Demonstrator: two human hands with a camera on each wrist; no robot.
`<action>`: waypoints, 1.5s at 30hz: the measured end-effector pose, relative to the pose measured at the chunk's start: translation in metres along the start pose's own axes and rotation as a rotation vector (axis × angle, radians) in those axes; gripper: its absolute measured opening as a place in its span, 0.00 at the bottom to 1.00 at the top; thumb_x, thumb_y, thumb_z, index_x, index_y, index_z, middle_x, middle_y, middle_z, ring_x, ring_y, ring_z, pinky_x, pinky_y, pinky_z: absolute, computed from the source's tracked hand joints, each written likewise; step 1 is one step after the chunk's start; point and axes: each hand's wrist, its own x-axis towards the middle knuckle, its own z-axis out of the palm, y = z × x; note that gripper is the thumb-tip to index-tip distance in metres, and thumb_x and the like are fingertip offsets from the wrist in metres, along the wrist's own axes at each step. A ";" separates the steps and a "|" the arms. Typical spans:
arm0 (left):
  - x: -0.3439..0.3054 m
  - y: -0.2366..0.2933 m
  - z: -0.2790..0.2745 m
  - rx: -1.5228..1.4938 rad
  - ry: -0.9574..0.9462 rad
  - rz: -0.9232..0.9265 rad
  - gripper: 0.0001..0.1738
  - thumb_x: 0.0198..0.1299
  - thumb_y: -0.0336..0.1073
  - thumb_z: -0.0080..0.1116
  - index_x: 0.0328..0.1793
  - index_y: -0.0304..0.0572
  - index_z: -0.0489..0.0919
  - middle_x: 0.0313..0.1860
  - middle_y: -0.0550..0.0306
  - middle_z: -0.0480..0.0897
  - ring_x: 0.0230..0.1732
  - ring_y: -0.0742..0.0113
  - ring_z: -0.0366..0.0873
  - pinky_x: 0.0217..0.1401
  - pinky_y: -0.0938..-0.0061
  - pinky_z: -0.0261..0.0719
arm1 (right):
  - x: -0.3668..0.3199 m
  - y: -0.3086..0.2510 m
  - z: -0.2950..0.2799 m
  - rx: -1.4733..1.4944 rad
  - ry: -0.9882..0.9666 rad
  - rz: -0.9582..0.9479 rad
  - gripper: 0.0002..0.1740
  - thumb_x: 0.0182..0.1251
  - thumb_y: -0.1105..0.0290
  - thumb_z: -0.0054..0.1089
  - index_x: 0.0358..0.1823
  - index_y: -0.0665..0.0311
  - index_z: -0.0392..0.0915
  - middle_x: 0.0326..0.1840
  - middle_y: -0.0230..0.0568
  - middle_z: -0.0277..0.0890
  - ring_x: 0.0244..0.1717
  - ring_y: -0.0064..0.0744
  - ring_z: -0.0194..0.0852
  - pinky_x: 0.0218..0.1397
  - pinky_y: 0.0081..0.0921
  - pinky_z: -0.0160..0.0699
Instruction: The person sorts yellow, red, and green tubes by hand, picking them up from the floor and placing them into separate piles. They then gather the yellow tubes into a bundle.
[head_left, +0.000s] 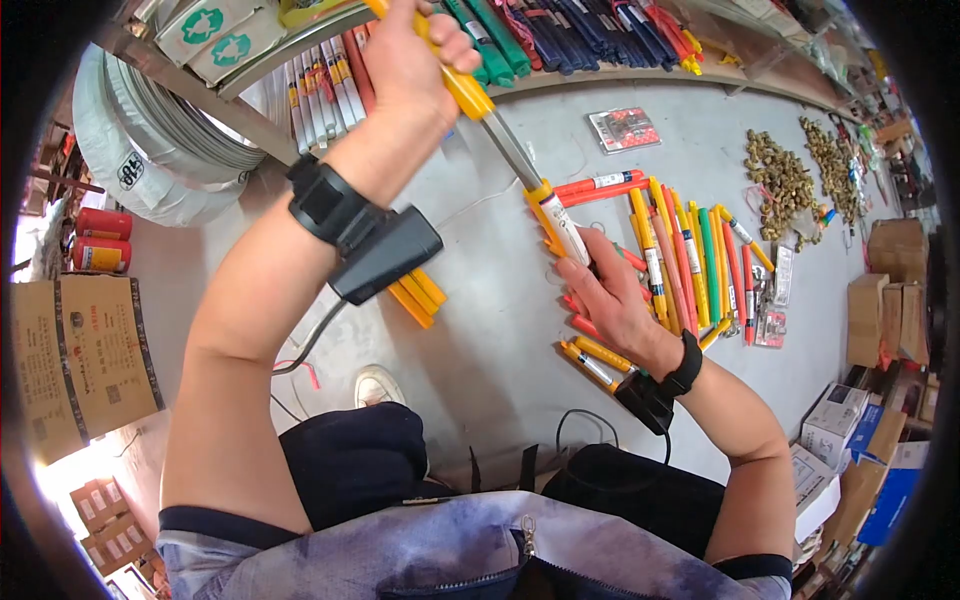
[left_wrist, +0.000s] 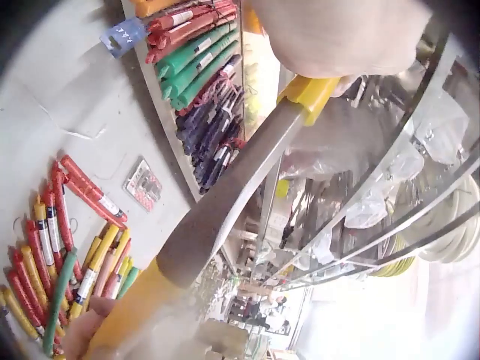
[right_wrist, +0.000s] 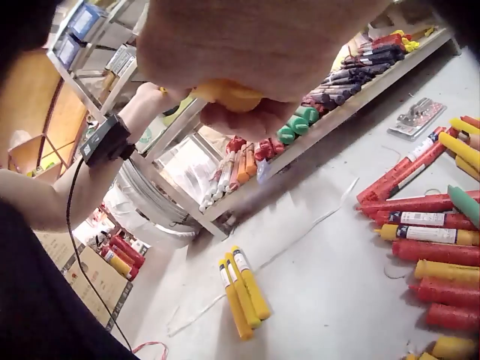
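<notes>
Both hands hold one long yellow tube [head_left: 465, 95] with a shiny grey middle section and a white label near its lower end. The left hand [head_left: 405, 65] grips the upper yellow end, raised near the shelf. Low down, the right hand [head_left: 615, 300] holds the labelled yellow end between thumb and fingers. In the left wrist view the grey section [left_wrist: 232, 187] runs between the two yellow ends. To the right of the right hand lie red, yellow and green labelled tubes [head_left: 685, 255] in a row on the floor. Several yellow tubes [right_wrist: 244, 292] lie apart, toward the left.
A low shelf [head_left: 640, 75] holding green, red and dark bundles runs along the back. Large white-wrapped coils [head_left: 150, 140] and a cardboard box [head_left: 90, 360] stand left. Brass-coloured fittings [head_left: 780, 190] and a blister pack [head_left: 625, 130] lie on the floor. Boxes [head_left: 835, 425] line the right.
</notes>
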 end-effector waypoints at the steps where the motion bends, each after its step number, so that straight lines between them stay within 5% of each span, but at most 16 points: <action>1: -0.011 -0.007 0.010 0.009 -0.046 -0.019 0.14 0.61 0.47 0.42 0.30 0.47 0.62 0.15 0.65 0.57 0.14 0.76 0.53 0.17 0.80 0.53 | 0.003 -0.003 0.002 0.029 -0.001 -0.026 0.14 0.62 0.65 0.48 0.45 0.67 0.63 0.24 0.34 0.62 0.24 0.21 0.59 0.27 0.19 0.62; 4: -0.047 -0.025 0.038 0.045 -0.126 -0.090 0.14 0.62 0.48 0.41 0.33 0.47 0.63 0.16 0.64 0.59 0.15 0.74 0.55 0.18 0.79 0.56 | 0.013 -0.021 0.004 0.155 -0.058 0.155 0.14 0.62 0.68 0.48 0.47 0.65 0.62 0.25 0.31 0.60 0.25 0.17 0.58 0.27 0.16 0.61; 8: -0.043 -0.022 0.049 0.151 -0.290 0.006 0.14 0.62 0.48 0.40 0.33 0.47 0.62 0.19 0.62 0.61 0.19 0.71 0.59 0.25 0.75 0.63 | 0.012 -0.001 0.008 0.183 -0.053 0.096 0.16 0.62 0.69 0.48 0.49 0.64 0.61 0.25 0.29 0.59 0.25 0.15 0.58 0.26 0.15 0.60; 14: 0.006 0.006 0.033 -0.016 -0.020 0.159 0.16 0.60 0.48 0.45 0.32 0.46 0.62 0.18 0.63 0.63 0.19 0.72 0.61 0.24 0.77 0.65 | -0.005 0.026 0.003 0.226 -0.087 0.173 0.23 0.61 0.69 0.50 0.56 0.64 0.58 0.31 0.30 0.60 0.27 0.17 0.59 0.31 0.15 0.65; 20: 0.008 -0.002 0.002 0.089 0.000 0.120 0.12 0.61 0.43 0.44 0.33 0.44 0.62 0.21 0.60 0.64 0.22 0.70 0.61 0.31 0.72 0.67 | -0.002 0.025 0.001 0.234 -0.057 0.169 0.22 0.61 0.68 0.50 0.56 0.64 0.60 0.29 0.29 0.61 0.26 0.17 0.60 0.29 0.15 0.65; 26: -0.028 -0.030 -0.007 0.339 -0.265 -0.284 0.13 0.60 0.41 0.48 0.43 0.39 0.68 0.37 0.53 0.76 0.36 0.69 0.74 0.41 0.75 0.74 | 0.004 0.032 -0.004 0.383 -0.050 0.212 0.15 0.62 0.68 0.49 0.49 0.64 0.63 0.23 0.28 0.61 0.22 0.16 0.60 0.26 0.15 0.64; 30: -0.040 -0.044 -0.008 0.437 -0.326 -0.336 0.14 0.58 0.39 0.50 0.46 0.39 0.68 0.41 0.51 0.76 0.40 0.69 0.75 0.47 0.76 0.74 | 0.008 0.022 -0.011 0.454 -0.069 0.239 0.08 0.65 0.69 0.44 0.42 0.64 0.64 0.24 0.29 0.62 0.23 0.15 0.62 0.26 0.17 0.66; 39: -0.040 -0.057 0.002 0.481 -0.228 -0.319 0.14 0.57 0.37 0.53 0.46 0.38 0.69 0.41 0.54 0.76 0.41 0.69 0.74 0.47 0.75 0.74 | 0.008 0.024 -0.012 0.081 0.130 0.221 0.14 0.63 0.68 0.48 0.48 0.64 0.64 0.19 0.26 0.60 0.17 0.13 0.57 0.18 0.14 0.59; 45: 0.007 -0.046 -0.024 0.006 0.123 -0.312 0.15 0.63 0.43 0.40 0.42 0.36 0.60 0.50 0.39 0.71 0.53 0.50 0.70 0.56 0.59 0.69 | 0.011 0.018 -0.017 0.294 0.061 0.192 0.15 0.64 0.67 0.46 0.50 0.63 0.64 0.19 0.26 0.60 0.17 0.12 0.56 0.17 0.14 0.58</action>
